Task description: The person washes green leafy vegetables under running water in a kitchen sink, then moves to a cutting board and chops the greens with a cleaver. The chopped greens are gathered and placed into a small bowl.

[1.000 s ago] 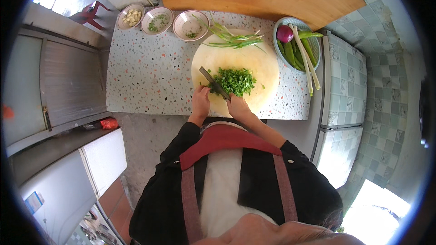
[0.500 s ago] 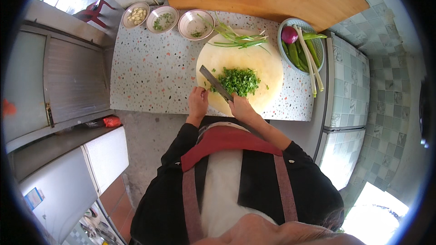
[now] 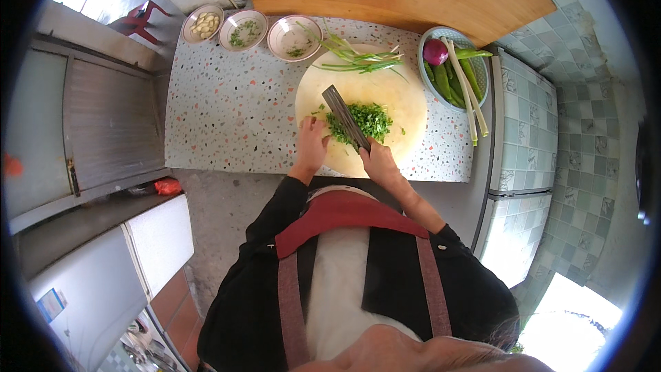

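A round pale cutting board (image 3: pixel 406 120) bears a heap of finely chopped green herbs (image 3: pixel 375 121). My right hand (image 3: pixel 380 162) grips the handle of a broad, dark kitchen knife (image 3: pixel 344 114). Its blade slants up and left across the heap's left part, hiding some of it. At the board's left edge my left hand (image 3: pixel 312 145) has its fingers stretched forward and slightly apart, beside a few loose green bits. Nothing shows in that hand. Whole spring onions (image 3: pixel 365 63) lie across the far part of the board.
Three bowls line the far left edge of the speckled table (image 3: pixel 227 110): one with garlic cloves (image 3: pixel 205 25), one with chopped greens (image 3: pixel 245 31), one with a few green scraps (image 3: pixel 295 38). Right of the board, a basket (image 3: pixel 425 72) holds a purple onion, green peppers and pale stalks.
The knife has moved right, over the heap, and its blade has tilted. My left hand has shifted right and farther onto the board, its fingers extending from a curled pose.
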Action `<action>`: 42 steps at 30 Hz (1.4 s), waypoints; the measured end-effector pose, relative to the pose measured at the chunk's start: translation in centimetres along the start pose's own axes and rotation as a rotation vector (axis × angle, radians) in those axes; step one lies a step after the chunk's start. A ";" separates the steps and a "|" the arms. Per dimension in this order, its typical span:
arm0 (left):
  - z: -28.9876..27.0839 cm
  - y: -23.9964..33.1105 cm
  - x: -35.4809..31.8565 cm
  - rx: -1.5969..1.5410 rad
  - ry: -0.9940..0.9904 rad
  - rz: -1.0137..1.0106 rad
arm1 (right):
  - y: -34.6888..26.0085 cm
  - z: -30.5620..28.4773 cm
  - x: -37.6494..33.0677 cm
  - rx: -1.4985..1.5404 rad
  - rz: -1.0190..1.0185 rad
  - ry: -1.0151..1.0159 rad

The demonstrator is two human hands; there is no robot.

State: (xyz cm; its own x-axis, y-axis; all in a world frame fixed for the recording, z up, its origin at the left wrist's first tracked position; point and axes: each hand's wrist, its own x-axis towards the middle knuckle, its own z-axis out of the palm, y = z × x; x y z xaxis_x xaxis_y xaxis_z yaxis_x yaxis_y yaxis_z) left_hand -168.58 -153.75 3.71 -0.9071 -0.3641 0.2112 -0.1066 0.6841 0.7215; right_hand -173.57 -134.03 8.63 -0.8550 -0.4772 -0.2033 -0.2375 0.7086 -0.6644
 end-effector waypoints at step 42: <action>2.1 -0.6 2.7 -0.202 0.070 0.064 | 3.9 -7.1 -0.2 -0.063 0.012 0.093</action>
State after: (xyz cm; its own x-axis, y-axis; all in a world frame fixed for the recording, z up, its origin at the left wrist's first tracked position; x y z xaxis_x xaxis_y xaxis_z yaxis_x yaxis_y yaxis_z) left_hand -171.81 -153.81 2.46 -0.8779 -0.3722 0.3011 0.0402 0.5693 0.8212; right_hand -177.56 -127.46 11.16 -0.8962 -0.4205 -0.1413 -0.2532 0.7463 -0.6156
